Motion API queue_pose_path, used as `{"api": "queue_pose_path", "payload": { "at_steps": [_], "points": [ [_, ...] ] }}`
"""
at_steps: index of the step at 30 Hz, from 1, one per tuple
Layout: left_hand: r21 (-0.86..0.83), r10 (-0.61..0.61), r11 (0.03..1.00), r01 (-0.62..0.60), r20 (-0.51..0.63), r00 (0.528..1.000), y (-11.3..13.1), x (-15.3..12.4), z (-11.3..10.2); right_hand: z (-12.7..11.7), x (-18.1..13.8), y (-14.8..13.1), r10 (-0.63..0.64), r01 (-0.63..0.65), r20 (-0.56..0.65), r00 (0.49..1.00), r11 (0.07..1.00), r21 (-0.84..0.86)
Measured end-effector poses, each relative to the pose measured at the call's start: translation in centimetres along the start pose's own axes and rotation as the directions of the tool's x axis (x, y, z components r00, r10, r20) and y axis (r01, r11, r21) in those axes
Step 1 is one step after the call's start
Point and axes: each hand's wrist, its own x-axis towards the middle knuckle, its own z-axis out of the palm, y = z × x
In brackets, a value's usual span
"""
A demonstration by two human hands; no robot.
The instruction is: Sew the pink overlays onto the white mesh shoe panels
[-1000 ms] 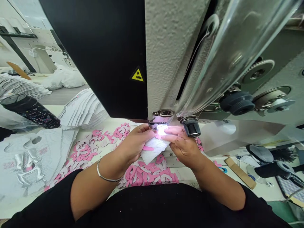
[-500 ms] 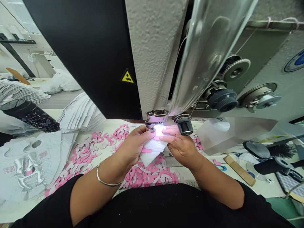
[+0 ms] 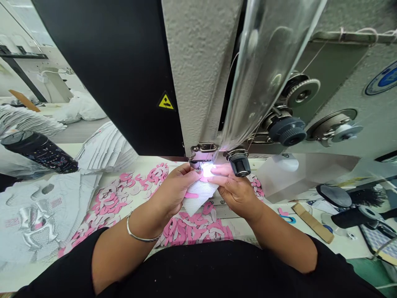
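As your left hand (image 3: 175, 191) and right hand (image 3: 237, 194) pinch the white mesh piece (image 3: 198, 198) between them, just below the presser foot (image 3: 202, 152), you look to be aligning it; holding it steady seems called for.

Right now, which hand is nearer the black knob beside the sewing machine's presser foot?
Right. The right hand sits just below the black knob; the left hand is farther off, below and left of the presser foot.
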Motion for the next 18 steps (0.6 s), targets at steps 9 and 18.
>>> {"api": "queue_pose_path", "payload": {
  "at_steps": [9,18],
  "points": [
    [0.001,0.015,1.000,-0.015,0.033,0.999,0.13,-0.13,0.07,0.05,0.06,-0.08,0.000,0.000,-0.010,1.000,1.000,0.014],
    [0.010,0.009,1.000,-0.009,0.001,1.000,-0.01,-0.20,0.14,0.01,0.11,-0.25,-0.010,0.010,-0.014,1.000,1.000,0.017]
  ]
}}
